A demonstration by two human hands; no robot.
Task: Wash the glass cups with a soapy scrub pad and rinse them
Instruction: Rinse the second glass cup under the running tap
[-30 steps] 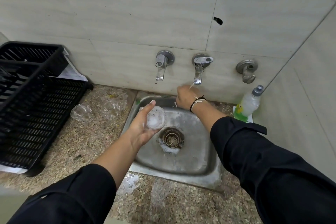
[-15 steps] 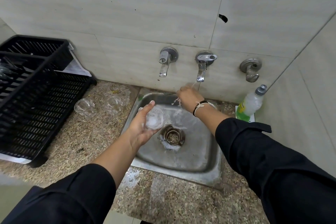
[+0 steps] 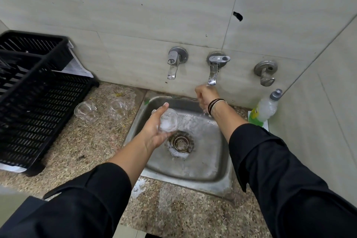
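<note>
- Three taps are set in the grey tiled wall [image 3: 173, 6] above the sink [image 3: 193, 170]: the left tap [image 3: 174, 63], the middle tap [image 3: 214, 67] and a stub-like fitting [image 3: 266, 72] to the right.
- I see my left hand [image 3: 154, 131] over the basin, its fingers [image 3: 164, 108] wrapped round a glass cup [image 3: 169, 122] that has white suds inside and hangs just above the drain [image 3: 180, 142].
- My right hand [image 3: 205, 95] is up under the middle tap's spout; its fingers are curled in, but I cannot tell whether they hold anything. Dark and pale bands circle that wrist.
- Two more glass cups sit on the speckled stone desk [image 3: 87, 150] left of the sink, one [image 3: 86, 111] nearer the rack, the other [image 3: 117, 108] nearer the basin, apart from each other.
- A black slatted dish rack [image 3: 38, 102] fills the desk's left side, against the wall.
- A clear squeeze bottle [image 3: 265, 107] with green liquid at its base stands in the right corner behind the sink.
- The steel basin looks wet and streaked, with foam around the drain.
- Both my sleeves are black.
</note>
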